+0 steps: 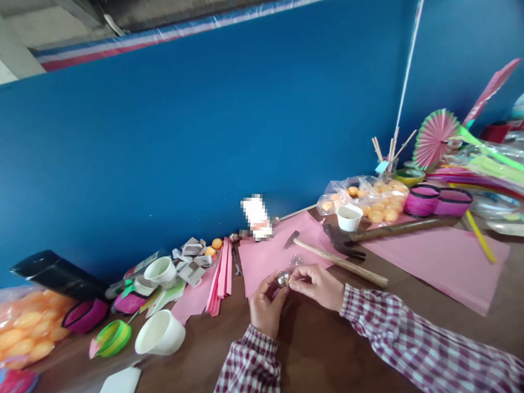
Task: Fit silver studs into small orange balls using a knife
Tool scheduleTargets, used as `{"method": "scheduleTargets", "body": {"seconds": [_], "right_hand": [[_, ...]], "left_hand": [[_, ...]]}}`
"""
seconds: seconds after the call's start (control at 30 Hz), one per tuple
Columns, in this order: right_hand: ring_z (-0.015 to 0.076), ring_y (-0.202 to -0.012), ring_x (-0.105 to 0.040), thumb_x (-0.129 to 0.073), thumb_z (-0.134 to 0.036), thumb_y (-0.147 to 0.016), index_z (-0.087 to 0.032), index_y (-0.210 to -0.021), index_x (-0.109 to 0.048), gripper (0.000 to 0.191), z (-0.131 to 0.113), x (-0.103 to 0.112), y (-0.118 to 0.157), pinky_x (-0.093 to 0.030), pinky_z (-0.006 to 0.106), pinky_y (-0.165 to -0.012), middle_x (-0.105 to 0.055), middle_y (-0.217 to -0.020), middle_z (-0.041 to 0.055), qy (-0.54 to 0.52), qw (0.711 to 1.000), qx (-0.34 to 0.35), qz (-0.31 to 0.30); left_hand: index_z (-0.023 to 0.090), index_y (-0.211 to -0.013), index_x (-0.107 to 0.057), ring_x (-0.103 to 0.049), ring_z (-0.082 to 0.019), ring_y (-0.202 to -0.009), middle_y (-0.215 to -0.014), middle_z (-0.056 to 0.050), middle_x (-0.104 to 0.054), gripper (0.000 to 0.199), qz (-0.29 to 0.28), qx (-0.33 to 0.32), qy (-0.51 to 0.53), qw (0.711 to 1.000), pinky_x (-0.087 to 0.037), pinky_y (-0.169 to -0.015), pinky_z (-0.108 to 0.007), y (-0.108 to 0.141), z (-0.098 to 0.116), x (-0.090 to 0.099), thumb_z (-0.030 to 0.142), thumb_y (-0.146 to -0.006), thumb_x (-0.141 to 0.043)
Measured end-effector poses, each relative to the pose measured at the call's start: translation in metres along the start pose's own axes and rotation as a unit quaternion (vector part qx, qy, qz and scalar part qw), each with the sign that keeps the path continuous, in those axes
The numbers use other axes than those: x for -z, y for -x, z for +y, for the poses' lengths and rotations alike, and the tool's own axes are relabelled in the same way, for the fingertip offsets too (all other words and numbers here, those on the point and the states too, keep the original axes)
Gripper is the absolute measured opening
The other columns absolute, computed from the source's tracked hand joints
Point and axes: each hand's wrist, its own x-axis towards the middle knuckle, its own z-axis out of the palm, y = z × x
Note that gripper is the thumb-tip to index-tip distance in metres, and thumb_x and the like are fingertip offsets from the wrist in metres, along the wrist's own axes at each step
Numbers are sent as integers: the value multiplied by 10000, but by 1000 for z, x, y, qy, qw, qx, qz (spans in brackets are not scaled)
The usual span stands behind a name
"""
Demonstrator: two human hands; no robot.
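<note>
My left hand [268, 305] holds a shiny silver ball [283, 278] between thumb and fingers, just above the brown table. Close against the ball's right side, my right hand [316, 284] is pinched. What lies between its fingertips is too small to make out. Behind the hands, a clear faceted piece [296, 259] sits on a pink paper sheet [259, 266]. A small hammer [341, 261] with a wooden handle lies across the sheet, beyond my right hand. Farther back is a larger claw hammer [399, 230], its dark head pointing left.
On the left stand a white cup [160, 333], a bag of orange balls [22, 325] and pink paper strips [221, 279]. Toward the back right are another bag of orange balls [378, 201], a small white cup [349, 217] and a pink folded fan [436, 140]. A blue partition [204, 130] rises behind.
</note>
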Motion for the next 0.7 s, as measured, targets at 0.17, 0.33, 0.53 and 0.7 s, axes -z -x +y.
{"method": "scheduleTargets", "body": {"seconds": [0.17, 0.33, 0.53, 0.7], "right_hand": [[122, -654, -549, -542, -290, -735, -128, -692, -596, 177, -1, -1, 0, -429, 232, -624, -606, -696, 22, -2, 1000, -2, 0], [122, -656, -549, -547, -280, -730, -126, -681, -596, 169, -1, 0, -1, -428, 231, -626, -607, -699, 25, -3, 1000, -1, -7], [120, -637, -541, -551, -302, -725, -126, -689, -604, 188, 4, 2, -2, -419, 230, -599, -614, -694, 28, 9, 1000, -12, -21], [127, -641, -546, -579, -336, -694, -127, -690, -614, 212, 9, 4, -3, -425, 243, -609, -620, -684, 27, 9, 999, -34, -14]], "left_hand": [[137, -989, -593, -602, -213, -919, -985, -95, -649, 376, 1, -3, 5, 1000, -469, -839, -362, 0, 1, 0, 174, -623, -667], [137, -988, -596, -602, -218, -919, -980, -98, -651, 377, 6, -6, -1, 1000, -473, -832, -366, 1, -1, 0, 177, -620, -665], [145, -973, -607, -605, -208, -910, -970, -88, -656, 368, 10, -22, -4, 1000, -471, -836, -351, 1, 2, -2, 162, -610, -664], [142, -945, -627, -608, -212, -901, -955, -81, -661, 355, 22, -33, -29, 999, -480, -827, -345, 2, 6, -4, 160, -592, -669]]}}
